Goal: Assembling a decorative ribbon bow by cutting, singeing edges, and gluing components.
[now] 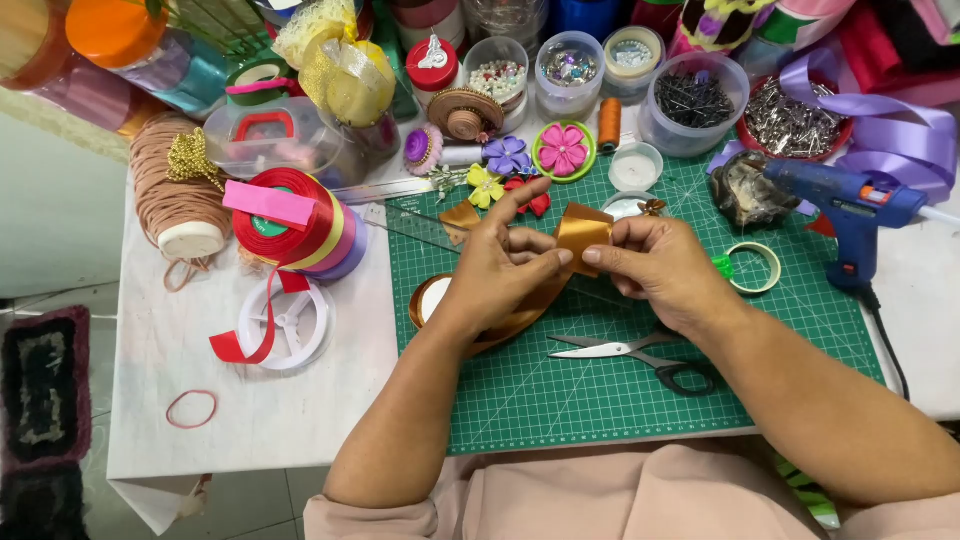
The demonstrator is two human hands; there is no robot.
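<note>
Head view shows a white desk (250,410) carrying a green gridded cutting mat (560,400), flat so work lies steady. Beside it stands a stack of glossy ribbon rolls (295,225). A blue plastic glue gun (850,205) rests upright on the mat, and steel scissors with black handles (640,355) lie near. Left hand (495,270) and right hand (655,265) are together above the mat, fingers pinched on a shiny copper satin ribbon piece (583,232), holding its fold tight.

A white table (250,410) stands on a pale tiled floor (55,210), with a dark rug (42,390) lying alongside.
</note>
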